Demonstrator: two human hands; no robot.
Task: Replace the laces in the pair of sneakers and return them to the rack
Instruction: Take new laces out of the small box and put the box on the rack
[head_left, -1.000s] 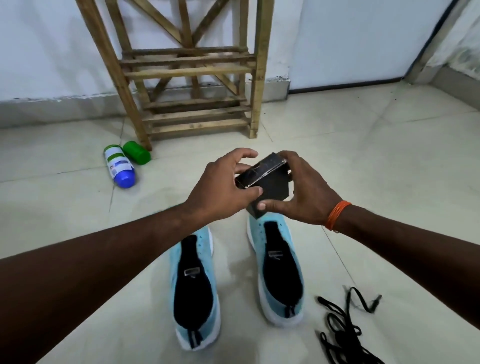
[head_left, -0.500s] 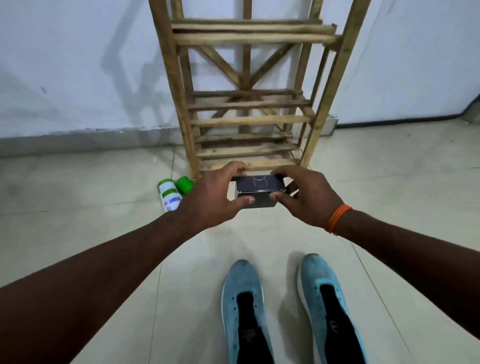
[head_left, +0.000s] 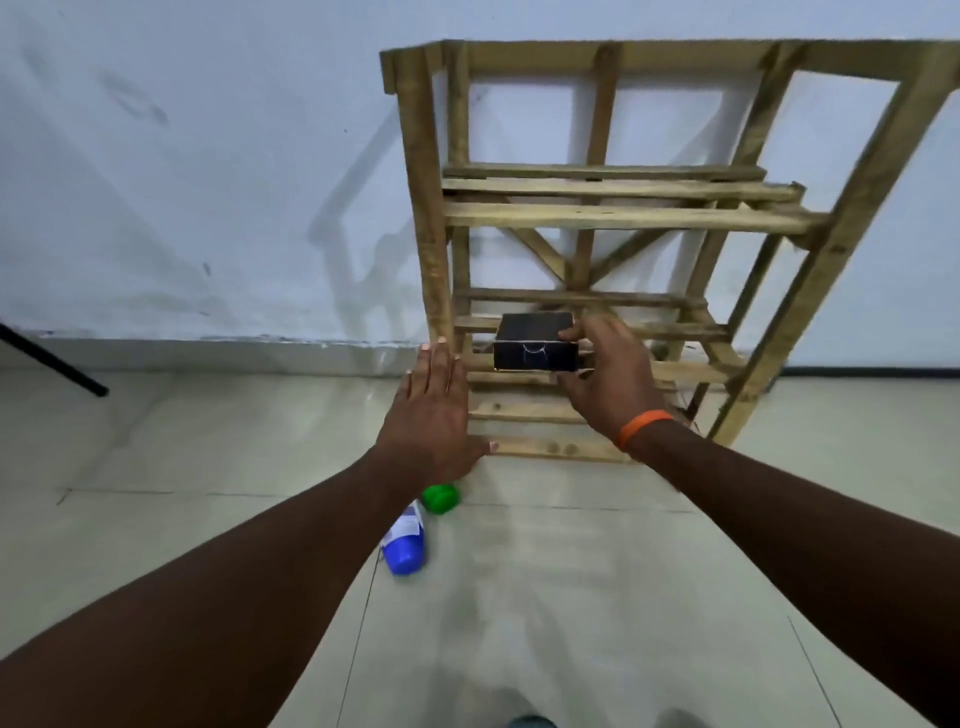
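Head view: right hand (head_left: 608, 379) held the small black box (head_left: 535, 343) at the rack (head_left: 623, 218), level with its lower shelves, just inside the left post; fingers (head_left: 570, 332) curled over the box's right end, thumb under it; firm pinch; couldn't tell whether the box already sat on a slat. Left hand (head_left: 431, 410) flat and spread, holding nothing, fingertips close to the rack's left post; contact not clear. Orange wristband (head_left: 644, 426) on the right wrist. Blue-and-white bottle (head_left: 405, 540) with green cap lay on the floor (head_left: 623, 597) in front of the rack's left foot.

Task items: only a teal sneaker toe (head_left: 530, 721) showed, at the bottom edge, well in front of the rack; laces out of view; the sneakers looked not yet racked.

Step, as I judged it: parking the box on the rack. To do it well: bridge two slats, not a gap; set it down level; let go only once the slats carry it; draw the hand straight back so it doesn't drag the box off; leave shelf room for the pair.

Versus 0.5 s earlier: both hands had gripped the box in front of the rack; now the left had let go and opened, the box had gone in between the posts; the view had tipped up, so both sneakers dropped almost out of frame; the rack's top rail came into view.
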